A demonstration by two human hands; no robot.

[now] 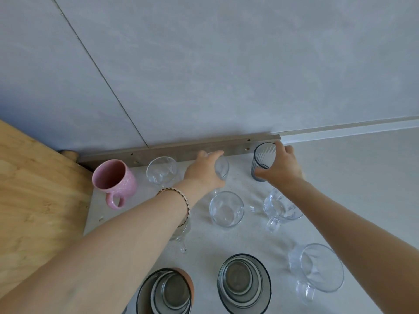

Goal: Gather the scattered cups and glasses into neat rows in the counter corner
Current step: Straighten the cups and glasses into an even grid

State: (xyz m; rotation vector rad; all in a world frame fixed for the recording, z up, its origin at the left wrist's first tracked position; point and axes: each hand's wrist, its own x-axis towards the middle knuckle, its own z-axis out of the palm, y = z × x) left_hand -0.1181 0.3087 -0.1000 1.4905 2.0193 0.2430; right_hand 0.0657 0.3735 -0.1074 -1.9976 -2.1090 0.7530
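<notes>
Grips clear round glass cup [223, 167] w/ L hand [203, 172]; clasps tall ribbed smoky-grey glass tumbler [264, 155] w/ R hand [282, 166], both near grey wall strip [170, 150].

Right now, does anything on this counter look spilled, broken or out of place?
Nothing looks spilled or broken. Only the handles disagree: the middle clear mug points its handle right, the pink mug toward you.

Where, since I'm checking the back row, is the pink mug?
Head view: the pink mug stands upright at far left, beside the wooden board, just left of a clear glass cup.
</notes>
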